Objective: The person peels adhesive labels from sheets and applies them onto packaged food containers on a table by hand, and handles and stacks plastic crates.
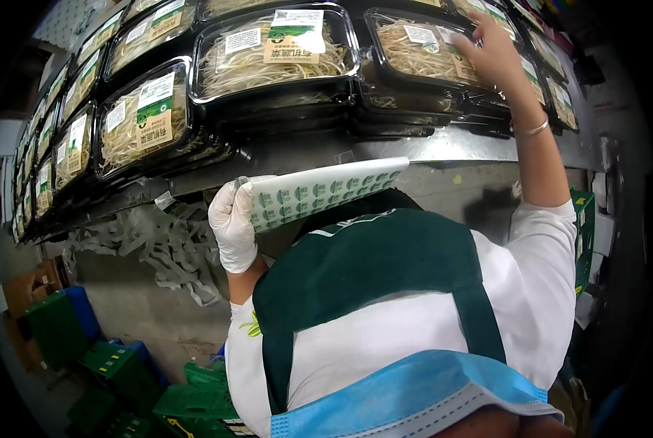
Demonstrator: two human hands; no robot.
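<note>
My left hand (233,219), in a white glove, is closed on the near end of a white sheet of stickers (326,191) printed with rows of round green marks. The sheet is tilted in front of my apron. My right hand (493,58), bare with a bracelet at the wrist, is over a black tray of bean sprouts (407,55) with a clear lid and labels. Its fingers are apart, near the tray's right side; whether they touch the lid I cannot tell. Left of it is another tray of bean sprouts (268,62), lying on a stack.
More stacked sprout trays (147,117) fill the metal table (480,146) to the left and right. White paper strips (173,248) hang below the table edge. Green crates (122,372) and cardboard boxes (27,299) stand on the floor at lower left.
</note>
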